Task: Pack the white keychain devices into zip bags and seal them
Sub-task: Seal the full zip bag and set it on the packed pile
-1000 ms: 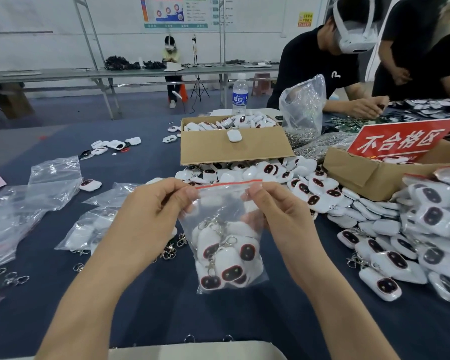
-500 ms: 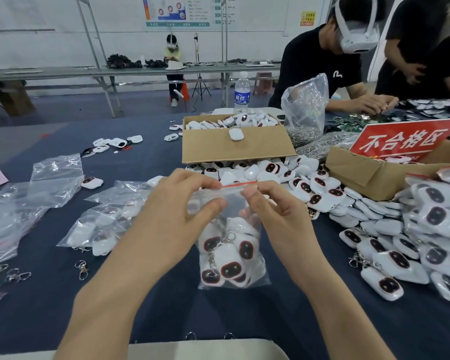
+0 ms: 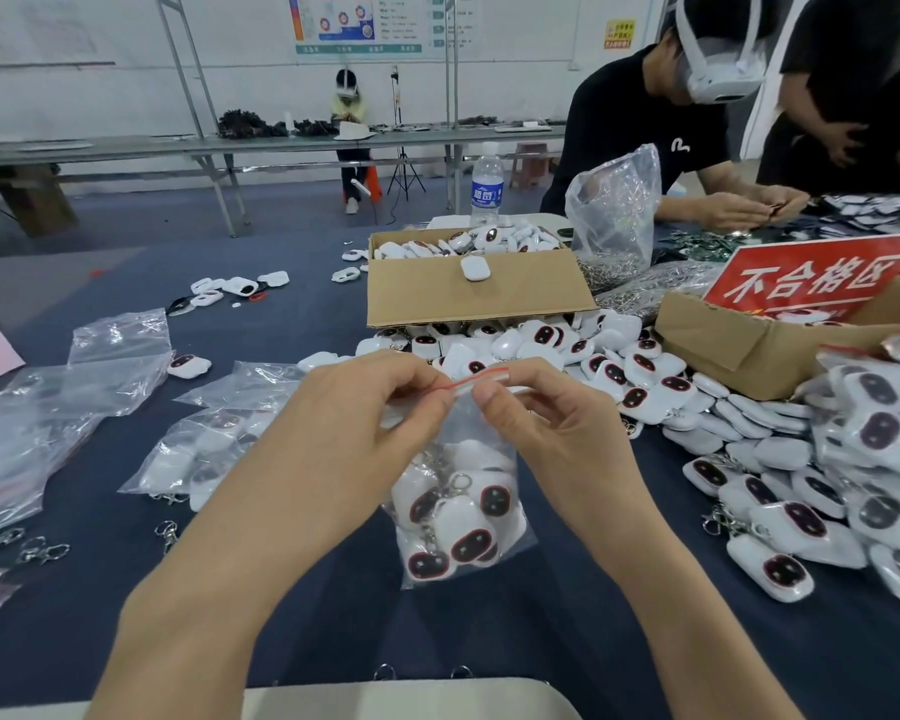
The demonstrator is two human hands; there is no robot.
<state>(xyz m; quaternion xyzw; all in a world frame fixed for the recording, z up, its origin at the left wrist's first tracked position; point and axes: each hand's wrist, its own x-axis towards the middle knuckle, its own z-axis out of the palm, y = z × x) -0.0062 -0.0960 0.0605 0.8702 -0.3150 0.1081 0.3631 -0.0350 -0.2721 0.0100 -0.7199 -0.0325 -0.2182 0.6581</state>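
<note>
A clear zip bag [image 3: 461, 517] hangs upright above the dark blue table, filled with several white keychain devices with dark oval faces. Its red zip strip [image 3: 468, 383] runs between my two hands. My left hand [image 3: 357, 423] pinches the strip's left part with thumb and fingers. My right hand [image 3: 546, 415] pinches the strip's right part; the two hands sit close together, almost touching. A heap of loose white keychain devices [image 3: 619, 371] lies behind and to the right of the bag.
An open cardboard box [image 3: 474, 293] of devices stands behind the heap. A second box with a red sign [image 3: 806, 278] sits right. Filled bags [image 3: 874, 423] pile far right; empty and filled bags [image 3: 100, 376] lie left. Loose metal clasps [image 3: 22, 545]. People work at the far right.
My left hand has slid rightward along the red strip toward my right hand, so the gap between them has closed. The bag has stayed hanging in place.
</note>
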